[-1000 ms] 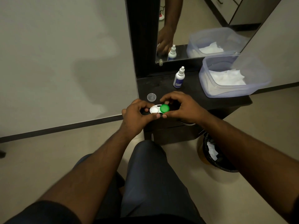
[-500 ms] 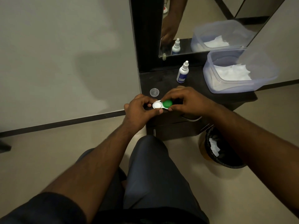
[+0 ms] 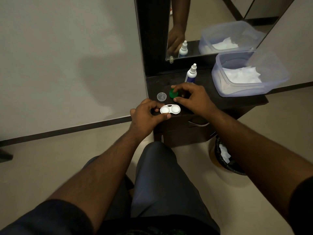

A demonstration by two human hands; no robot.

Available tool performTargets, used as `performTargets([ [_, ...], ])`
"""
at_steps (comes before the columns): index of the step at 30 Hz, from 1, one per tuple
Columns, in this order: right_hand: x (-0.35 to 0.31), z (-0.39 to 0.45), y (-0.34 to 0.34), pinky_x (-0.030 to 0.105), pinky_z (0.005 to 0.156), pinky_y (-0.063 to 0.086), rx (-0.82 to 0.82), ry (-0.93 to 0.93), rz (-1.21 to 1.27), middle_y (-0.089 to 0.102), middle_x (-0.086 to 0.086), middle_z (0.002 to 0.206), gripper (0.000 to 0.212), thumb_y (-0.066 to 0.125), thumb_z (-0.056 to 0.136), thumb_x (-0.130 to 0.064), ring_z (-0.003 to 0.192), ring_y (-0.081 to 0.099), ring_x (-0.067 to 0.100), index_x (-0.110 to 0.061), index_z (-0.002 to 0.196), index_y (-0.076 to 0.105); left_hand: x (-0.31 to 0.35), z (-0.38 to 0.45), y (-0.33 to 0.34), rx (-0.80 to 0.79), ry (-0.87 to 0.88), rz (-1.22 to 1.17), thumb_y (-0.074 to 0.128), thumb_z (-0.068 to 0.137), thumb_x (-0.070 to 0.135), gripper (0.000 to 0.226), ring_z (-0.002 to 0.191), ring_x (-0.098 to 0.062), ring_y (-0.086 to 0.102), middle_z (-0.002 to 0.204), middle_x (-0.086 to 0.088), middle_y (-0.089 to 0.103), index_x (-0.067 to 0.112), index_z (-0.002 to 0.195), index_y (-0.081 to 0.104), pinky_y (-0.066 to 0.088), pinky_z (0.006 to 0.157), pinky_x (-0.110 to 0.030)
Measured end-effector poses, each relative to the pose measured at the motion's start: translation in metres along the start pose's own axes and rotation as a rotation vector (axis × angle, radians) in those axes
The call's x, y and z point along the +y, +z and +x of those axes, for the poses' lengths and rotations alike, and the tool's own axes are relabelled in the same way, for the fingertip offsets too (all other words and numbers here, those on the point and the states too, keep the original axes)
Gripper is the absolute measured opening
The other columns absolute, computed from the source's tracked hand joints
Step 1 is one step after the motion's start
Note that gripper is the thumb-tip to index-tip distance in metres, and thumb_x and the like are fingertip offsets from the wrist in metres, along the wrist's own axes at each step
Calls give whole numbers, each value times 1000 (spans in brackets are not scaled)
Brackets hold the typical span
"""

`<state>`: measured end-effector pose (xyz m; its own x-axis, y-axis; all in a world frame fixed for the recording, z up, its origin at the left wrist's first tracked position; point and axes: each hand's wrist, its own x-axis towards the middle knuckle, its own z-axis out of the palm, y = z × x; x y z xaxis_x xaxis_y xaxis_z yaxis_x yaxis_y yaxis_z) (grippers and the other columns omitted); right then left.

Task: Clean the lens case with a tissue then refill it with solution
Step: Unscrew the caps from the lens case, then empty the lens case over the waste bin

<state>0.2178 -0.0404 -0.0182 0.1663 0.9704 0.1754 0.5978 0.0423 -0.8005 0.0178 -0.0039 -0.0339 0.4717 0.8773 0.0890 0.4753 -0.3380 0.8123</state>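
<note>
The light is dim and even, with a warm grey cast, and nothing is blown out. A broad soft shadow (image 3: pixel 101 72) lies on the pale wall (image 3: pixel 50 48), and the dark surface (image 3: pixel 208 97) swallows detail, so edges there are hard to read. The white lens case (image 3: pixel 170 109) stands out brightly against it. The mirror (image 3: pixel 211 26) gives a faint, dull reflection. Wide-angle distortion bends the skirting line (image 3: pixel 67 129) and stretches the forearms toward the lower corners, where the sleeves are soft.

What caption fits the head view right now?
Left hand holds the opened lens case while right hand sets the green cap beside the clear cap.
</note>
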Motion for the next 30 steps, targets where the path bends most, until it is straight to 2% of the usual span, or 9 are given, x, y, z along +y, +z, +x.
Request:
performTargets([
  [4, 1, 2, 0, 10, 73, 46, -26, 13, -64, 67, -6, 107, 30, 75, 75, -13, 78, 57, 1, -18, 102, 65, -2, 2, 0, -23, -2, 11, 80, 66, 48, 27, 78, -4, 54, 79, 14, 55, 40, 86, 65, 44, 83, -56],
  [8, 2, 2, -4, 7, 72, 45, -50, 72, -29, 64, -11, 105, 40, 77, 74, -12, 74, 54, 1, -21, 111, 64, 0, 3, 0, -10, -16, 11, 82, 65, 46, 26, 76, 0, 53, 77, 14, 54, 40, 84, 64, 43, 85, -53],
  [12, 0, -9, -8, 16, 76, 49, 82, 113, 135, 68, 1, 101, 38, 73, 77, -4, 77, 58, 10, -17, 112, 65, 1, 1, -3, -14, -5, 7, 81, 65, 48, 25, 75, -3, 53, 75, 14, 55, 43, 83, 64, 46, 80, -57],
  [15, -6, -33, -13, 24, 79, 51, 207, 177, 258, 69, 11, 102, 32, 71, 79, -3, 81, 58, 12, -14, 109, 66, 1, -3, -5, 24, 13, -2, 79, 67, 49, 28, 77, -3, 54, 77, 13, 59, 35, 89, 71, 44, 83, -55],
  [19, -12, -69, -10, 23, 83, 53, 177, 281, 511, 68, 5, 100, 45, 72, 74, 6, 86, 62, 11, -7, 115, 61, 11, -10, -4, 38, 84, -51, 74, 66, 57, 35, 81, -6, 56, 81, 11, 65, 34, 92, 72, 45, 80, -55],
  [23, -15, -88, -10, 22, 81, 53, 182, 304, 745, 70, 4, 102, 55, 67, 71, 16, 94, 67, 13, -9, 119, 57, 34, -13, 7, -25, 159, -74, 73, 66, 58, 40, 87, -9, 60, 89, 13, 68, 34, 97, 72, 49, 78, -53],
  [25, -15, -97, -13, 20, 78, 53, 247, 325, 766, 74, -3, 95, 53, 66, 72, 16, 92, 69, 12, -7, 119, 57, 47, -14, 15, -70, 196, -75, 77, 67, 51, 37, 87, -5, 60, 91, 13, 69, 30, 97, 73, 50, 81, -45],
  [28, -15, -112, -22, 18, 77, 53, 319, 346, 763, 71, -1, 98, 53, 65, 74, 16, 91, 69, 9, -7, 120, 55, 64, -15, 28, -127, 239, -114, 83, 68, 33, 33, 80, -1, 59, 87, 3, 69, 18, 96, 75, 45, 72, -13],
  [30, -12, -123, -30, 19, 78, 54, 375, 360, 792, 69, 5, 100, 52, 64, 74, 16, 89, 69, 8, -7, 120, 55, 74, -14, 40, -165, 288, -104, 84, 67, 30, 35, 75, -2, 57, 82, 0, 66, 15, 97, 75, 40, 65, -8],
])
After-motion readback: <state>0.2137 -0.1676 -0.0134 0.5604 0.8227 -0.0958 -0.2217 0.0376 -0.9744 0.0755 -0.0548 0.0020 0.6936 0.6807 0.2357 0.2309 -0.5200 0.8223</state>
